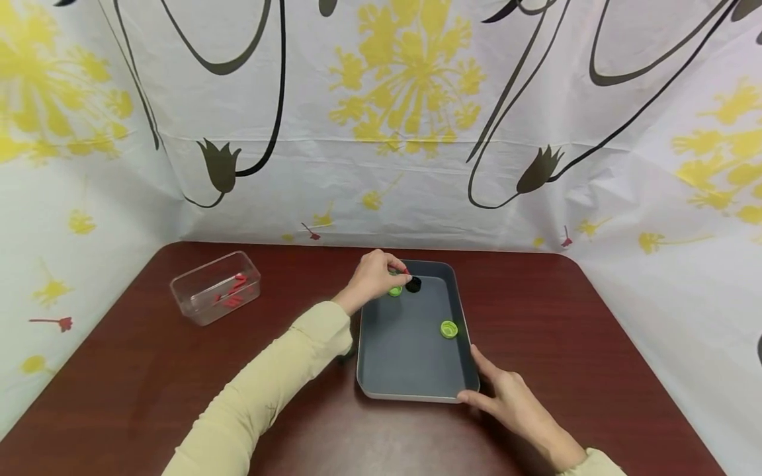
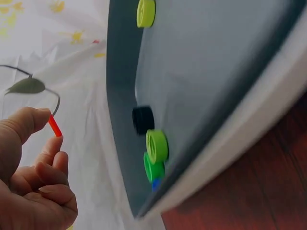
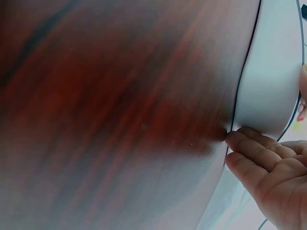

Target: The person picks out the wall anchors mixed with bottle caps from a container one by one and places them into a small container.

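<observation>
My left hand [image 1: 372, 276] is over the far left part of a grey tray [image 1: 411, 363], pinching a small red stick-like piece [image 2: 55, 125] between thumb and finger. Below it in the tray lie a black bottle cap [image 1: 413, 285], a yellow-green cap [image 2: 157, 146] and a green cap [image 2: 153, 167]. Beside these, a bit of blue [image 2: 156, 184] is mostly hidden by the rim. Another yellow-green cap [image 1: 449, 329] sits near the tray's right side. My right hand [image 1: 506, 400] touches the tray's near right corner with extended fingers.
A clear plastic box [image 1: 202, 301] with several red pieces [image 1: 231, 301] stands at the left of the dark red-brown table [image 1: 571, 344]. A patterned white sheet [image 1: 321, 119] hangs behind. Beside the tray's left edge, a dark object [image 1: 345, 357] is partly covered by my left sleeve.
</observation>
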Demonstrator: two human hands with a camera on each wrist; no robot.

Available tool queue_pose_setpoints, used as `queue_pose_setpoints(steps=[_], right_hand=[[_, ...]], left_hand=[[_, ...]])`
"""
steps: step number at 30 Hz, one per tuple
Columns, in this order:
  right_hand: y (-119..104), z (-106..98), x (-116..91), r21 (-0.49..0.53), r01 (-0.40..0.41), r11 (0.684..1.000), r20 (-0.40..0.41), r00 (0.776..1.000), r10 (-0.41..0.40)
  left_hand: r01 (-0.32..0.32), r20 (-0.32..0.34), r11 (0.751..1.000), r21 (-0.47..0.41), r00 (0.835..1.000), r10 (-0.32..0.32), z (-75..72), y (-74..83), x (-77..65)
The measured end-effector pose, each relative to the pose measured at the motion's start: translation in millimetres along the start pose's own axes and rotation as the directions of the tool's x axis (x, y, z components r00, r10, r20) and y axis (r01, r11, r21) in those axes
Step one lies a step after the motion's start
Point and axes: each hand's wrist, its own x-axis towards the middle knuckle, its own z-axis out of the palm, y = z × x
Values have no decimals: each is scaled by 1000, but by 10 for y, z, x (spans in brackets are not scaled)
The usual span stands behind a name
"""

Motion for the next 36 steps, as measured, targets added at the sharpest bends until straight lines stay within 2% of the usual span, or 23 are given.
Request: queue_pose_setpoints(steps=[7, 14, 23, 28, 30, 36], right_hand=[[6, -20, -2, -7, -1, 1000, -13, 1000, 1], [4, -33, -31, -14, -10, 1000, -21, 1000, 10], [-11, 1, -18, -37, 12, 999, -41, 999, -13], [-19, 8, -2, -39, 18, 999, -36, 999, -19], [-20, 10, 0, -41, 24, 999, -41, 999, -26], [-24, 39, 17, -22, 41, 999, -29, 999, -42]], left_hand=[[32, -81, 999, -7, 996, -32, -283, -246, -103], [48, -170, 998, 32, 984, -42, -613, -589, -270], [117, -304, 985, 129, 950, -73, -1143, -1078, -599], [206, -329, 968, 142, 932, -150, -1405, -1323, -828], [232, -337, 962, 146, 926, -173, -1484, -1400, -907], [250, -396, 938, 240, 908, -141, -1642, -1636, -1084]])
